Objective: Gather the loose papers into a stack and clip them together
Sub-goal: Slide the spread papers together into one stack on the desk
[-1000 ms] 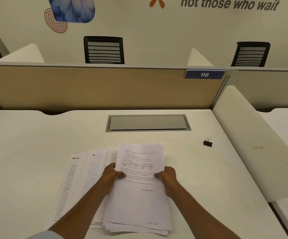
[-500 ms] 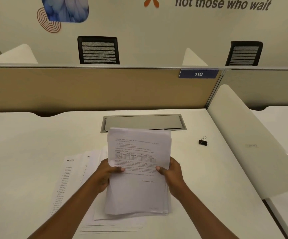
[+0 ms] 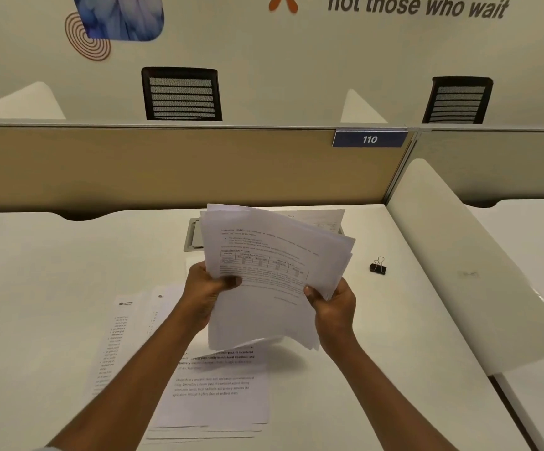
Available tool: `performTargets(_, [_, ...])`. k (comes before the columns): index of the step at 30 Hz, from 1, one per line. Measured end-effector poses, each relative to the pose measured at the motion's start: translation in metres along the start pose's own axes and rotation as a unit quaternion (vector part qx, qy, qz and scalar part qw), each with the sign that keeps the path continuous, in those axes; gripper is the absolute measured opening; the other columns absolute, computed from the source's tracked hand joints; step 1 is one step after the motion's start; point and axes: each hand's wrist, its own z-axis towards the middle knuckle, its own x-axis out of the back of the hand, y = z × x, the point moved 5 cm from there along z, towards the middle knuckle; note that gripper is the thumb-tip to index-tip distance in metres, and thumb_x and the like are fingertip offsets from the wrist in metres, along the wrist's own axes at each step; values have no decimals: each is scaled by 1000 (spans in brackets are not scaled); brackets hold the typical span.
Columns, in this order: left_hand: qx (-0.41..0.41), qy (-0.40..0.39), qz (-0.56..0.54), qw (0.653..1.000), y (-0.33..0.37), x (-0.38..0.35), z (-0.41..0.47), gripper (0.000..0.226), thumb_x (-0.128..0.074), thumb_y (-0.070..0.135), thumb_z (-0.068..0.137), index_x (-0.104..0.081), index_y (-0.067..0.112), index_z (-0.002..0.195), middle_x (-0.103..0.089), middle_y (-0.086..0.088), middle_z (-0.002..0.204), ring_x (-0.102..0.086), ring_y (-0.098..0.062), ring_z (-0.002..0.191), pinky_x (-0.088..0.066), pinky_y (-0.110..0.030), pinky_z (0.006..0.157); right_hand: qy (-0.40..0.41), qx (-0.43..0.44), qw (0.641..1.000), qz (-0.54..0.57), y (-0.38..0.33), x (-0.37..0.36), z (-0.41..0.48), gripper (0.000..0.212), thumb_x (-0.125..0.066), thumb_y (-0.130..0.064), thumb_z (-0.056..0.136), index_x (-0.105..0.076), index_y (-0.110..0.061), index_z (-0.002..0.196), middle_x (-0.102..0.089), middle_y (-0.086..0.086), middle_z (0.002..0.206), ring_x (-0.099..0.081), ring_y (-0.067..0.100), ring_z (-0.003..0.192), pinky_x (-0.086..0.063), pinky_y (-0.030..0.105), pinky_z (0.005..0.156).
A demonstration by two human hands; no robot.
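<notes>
Both hands hold a sheaf of papers (image 3: 264, 271) lifted off the counter (image 3: 52, 271) in the middle of the frame, its sheets fanned and uneven at the upper right corner. The left hand (image 3: 204, 294) is closed on the sheaf's left edge, thumb across the printed front; the right hand (image 3: 334, 307) is closed on the right edge, thumb likewise on the front. The top sheet carries text and a small table. Below the sheaf, more sheets (image 3: 221, 385) lie flat on the counter in the lower centre, roughly piled, with a few pages (image 3: 124, 336) spread out to their left, partly under the left forearm. A black binder clip (image 3: 378, 266) sits on the counter to the right of the sheaf, apart from it and from both hands. A grey cable hatch (image 3: 194, 239) shows at the sheaf's upper left, mostly hidden behind it. A tan divider (image 3: 166, 167) runs across the frame behind the counter, with a blue tag (image 3: 369, 139) reading 110, and two black chairs (image 3: 182, 94) stand beyond.
</notes>
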Motion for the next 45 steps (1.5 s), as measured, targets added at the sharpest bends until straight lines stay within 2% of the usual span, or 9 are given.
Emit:
performTargets(8, [34,4,5,999,-15,2,-14,42,-80,14,61,-66,18,100,-74,-8,97,-71,-34,86,-60,-47,72,-15,19,1000,-19,15,8,-9,36,-69,3,73,-62,-22,98,-66,9,98,-65,20,91,-59,27,72])
performTargets(13, [113,-8,-5,994,-35,11,-14,58,-87,12,56,-66,10,110,-74,-10,106,-71,-33,94,-57,-51,82,-50,-114,992,-8,43,9,2,43,-71,-4,71,-60,-14,111,-67,12,114,-67,28,101,-60,41,80])
performTargets(17, [191,50,6,980,-60,22,-3,49,-73,-13,66,-66,5,111,-72,-14,109,-70,-34,95,-55,-48,88,-105,-164,976,-101,53,-12,11,26,-63,2,81,-65,-18,98,-72,7,107,-71,22,91,-60,38,80])
performTargets(24, [250,116,58,959,-85,42,8,53,-68,-20,67,-62,-5,117,-66,-21,117,-64,-35,93,-52,-41,90,-143,-236,921,-275,91,-42,25,13,-58,-5,85,-55,-5,98,-62,11,111,-61,25,92,-55,31,72])
performTargets(27, [250,140,69,956,-89,48,12,49,-66,-21,69,-62,-6,115,-66,-22,115,-62,-33,90,-51,-37,85,-149,-232,886,-373,109,-54,34,28,-55,-19,84,-53,-6,108,-52,13,122,-55,31,109,-53,46,90])
performTargets(30, [251,161,86,950,-94,54,18,48,-65,-22,70,-61,-5,116,-65,-20,114,-60,-34,90,-49,-38,86,-166,-223,860,-429,110,-66,37,30,-50,-22,92,-47,-4,117,-41,16,127,-42,35,121,-44,46,98])
performTargets(34, [248,185,186,933,-104,63,24,41,-70,-5,76,-62,6,114,-65,-16,118,-56,-34,99,-48,-41,91,-173,-222,857,-433,114,-77,43,30,-51,-22,92,-46,-3,115,-41,19,127,-42,37,119,-42,44,99])
performTargets(38, [273,215,390,853,-104,67,18,28,-71,23,78,-56,19,102,-45,-11,112,-37,-32,103,-41,-39,81,-167,-221,853,-441,118,-85,43,17,-51,-15,87,-46,-7,100,-47,16,120,-51,36,111,-49,43,93])
performTargets(45, [278,241,346,863,-106,77,28,42,-70,23,77,-56,15,116,-45,-18,115,-40,-32,101,-39,-39,79,-150,-251,883,-367,131,-87,45,21,-58,-13,72,-52,-10,92,-61,7,100,-62,27,92,-58,46,82])
